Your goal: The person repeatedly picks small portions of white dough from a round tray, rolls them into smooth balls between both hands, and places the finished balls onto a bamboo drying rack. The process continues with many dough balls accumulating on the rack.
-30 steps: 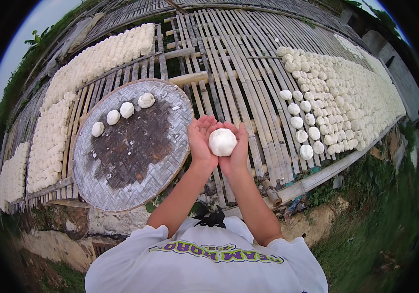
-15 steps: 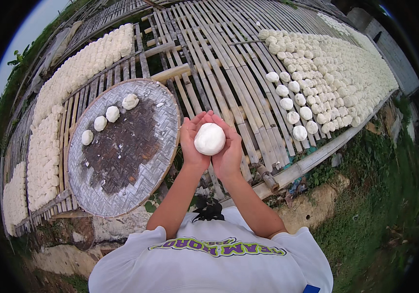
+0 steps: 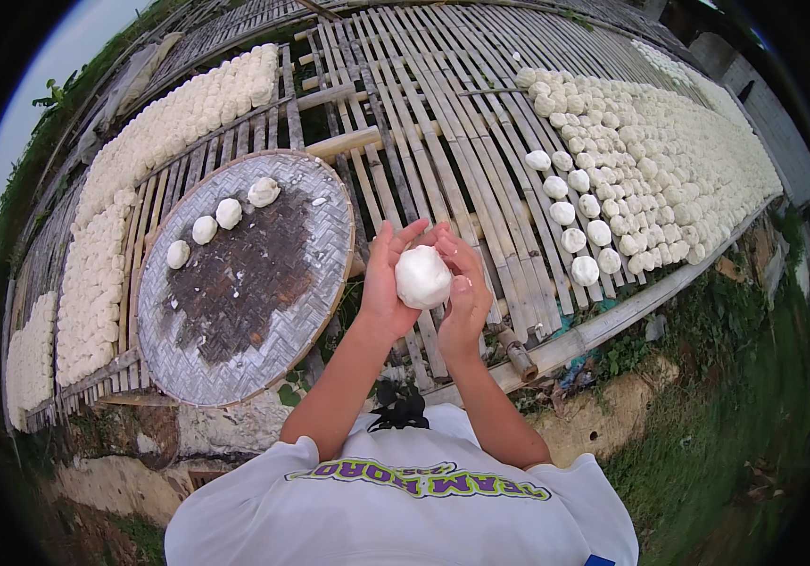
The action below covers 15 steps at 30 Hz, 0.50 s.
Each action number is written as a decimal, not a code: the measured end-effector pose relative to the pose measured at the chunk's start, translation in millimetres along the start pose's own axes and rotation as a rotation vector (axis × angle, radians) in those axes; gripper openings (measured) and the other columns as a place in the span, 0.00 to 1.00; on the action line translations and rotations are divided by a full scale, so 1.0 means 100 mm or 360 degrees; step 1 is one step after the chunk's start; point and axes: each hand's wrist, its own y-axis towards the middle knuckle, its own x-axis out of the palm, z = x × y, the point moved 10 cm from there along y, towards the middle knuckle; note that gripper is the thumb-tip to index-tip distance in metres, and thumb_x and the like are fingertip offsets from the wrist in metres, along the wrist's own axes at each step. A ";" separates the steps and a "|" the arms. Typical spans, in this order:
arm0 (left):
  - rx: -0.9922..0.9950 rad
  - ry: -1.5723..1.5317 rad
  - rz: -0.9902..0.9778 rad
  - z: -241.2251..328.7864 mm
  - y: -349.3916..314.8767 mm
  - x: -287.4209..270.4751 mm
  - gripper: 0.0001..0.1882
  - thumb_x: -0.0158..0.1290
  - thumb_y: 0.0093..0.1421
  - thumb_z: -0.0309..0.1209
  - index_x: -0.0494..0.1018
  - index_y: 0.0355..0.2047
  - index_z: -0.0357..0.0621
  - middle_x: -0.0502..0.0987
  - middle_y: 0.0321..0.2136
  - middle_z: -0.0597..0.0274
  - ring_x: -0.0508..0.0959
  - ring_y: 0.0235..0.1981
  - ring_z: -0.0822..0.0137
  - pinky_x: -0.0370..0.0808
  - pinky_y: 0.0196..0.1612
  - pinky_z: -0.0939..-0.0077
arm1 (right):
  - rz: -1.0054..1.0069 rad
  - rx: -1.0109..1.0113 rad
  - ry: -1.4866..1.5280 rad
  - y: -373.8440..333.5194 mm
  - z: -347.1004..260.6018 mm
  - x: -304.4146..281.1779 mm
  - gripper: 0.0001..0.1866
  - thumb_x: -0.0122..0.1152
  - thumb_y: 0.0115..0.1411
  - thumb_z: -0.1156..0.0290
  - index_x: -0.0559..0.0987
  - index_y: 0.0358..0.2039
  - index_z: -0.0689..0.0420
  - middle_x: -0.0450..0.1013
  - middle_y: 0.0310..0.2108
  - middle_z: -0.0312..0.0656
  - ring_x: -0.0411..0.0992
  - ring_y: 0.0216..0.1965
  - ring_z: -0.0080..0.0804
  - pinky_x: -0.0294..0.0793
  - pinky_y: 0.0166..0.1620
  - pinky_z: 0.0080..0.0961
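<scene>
A white, dough-like ball (image 3: 422, 277) rests between my two hands above the near part of the bamboo slats. My left hand (image 3: 382, 288) cups it from the left, palm turned up and fingers curled along its far side. From the right, my right hand (image 3: 464, 316) closes round it, with the thumb and bent fingers against its side. The ball's underside is hidden. To the left lies a round woven tray (image 3: 179, 330) with a dark, crumb-strewn middle, and several similar white balls (image 3: 228, 213) sit in a line on it.
A slatted bamboo rack (image 3: 443, 123) stretches ahead. Dense rows of white balls (image 3: 688, 160) cover its right side, with looser ones (image 3: 573, 240) at their near edge. More packed balls (image 3: 179, 113) lie at left. A bamboo pole (image 3: 603, 332) borders the rack above grass (image 3: 707, 434).
My right hand has turned from cupping below to gripping the ball's right side. The ball has shifted slightly right, and its visible surface looks less smooth. The whole view has moved a little.
</scene>
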 end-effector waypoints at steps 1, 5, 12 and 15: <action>-0.0116 0.0096 -0.0002 -0.10 0.02 0.03 0.30 0.40 0.74 0.56 0.70 0.58 0.43 0.77 0.55 0.55 0.75 0.60 0.59 0.72 0.63 0.59 | -0.0053 0.0139 0.0234 0.08 0.13 0.00 0.32 0.40 0.74 0.51 0.79 0.54 0.68 0.73 0.58 0.54 0.69 0.63 0.43 0.68 0.64 0.36; 0.0595 0.0513 0.0222 0.21 -0.01 0.07 0.30 0.41 0.74 0.56 0.68 0.59 0.43 0.75 0.55 0.59 0.75 0.58 0.62 0.72 0.63 0.62 | 0.0210 0.1155 0.1357 -0.05 0.75 0.07 0.35 0.35 0.74 0.47 0.75 0.60 0.64 0.72 0.60 0.52 0.70 0.62 0.41 0.68 0.66 0.40; 0.0280 0.0095 -0.0201 0.04 0.00 0.19 0.31 0.40 0.74 0.54 0.68 0.62 0.40 0.70 0.63 0.50 0.67 0.67 0.56 0.63 0.70 0.57 | 0.0237 0.0713 0.0738 -0.16 0.49 -0.09 0.35 0.38 0.73 0.46 0.72 0.61 0.66 0.71 0.62 0.51 0.70 0.62 0.40 0.70 0.64 0.41; 0.0744 0.0875 -0.0079 0.27 0.00 0.32 0.29 0.37 0.76 0.51 0.68 0.59 0.36 0.70 0.63 0.49 0.64 0.68 0.58 0.63 0.70 0.59 | 0.0439 0.1378 0.1447 -0.29 0.84 -0.01 0.31 0.39 0.73 0.46 0.74 0.56 0.61 0.75 0.56 0.48 0.75 0.56 0.39 0.76 0.59 0.40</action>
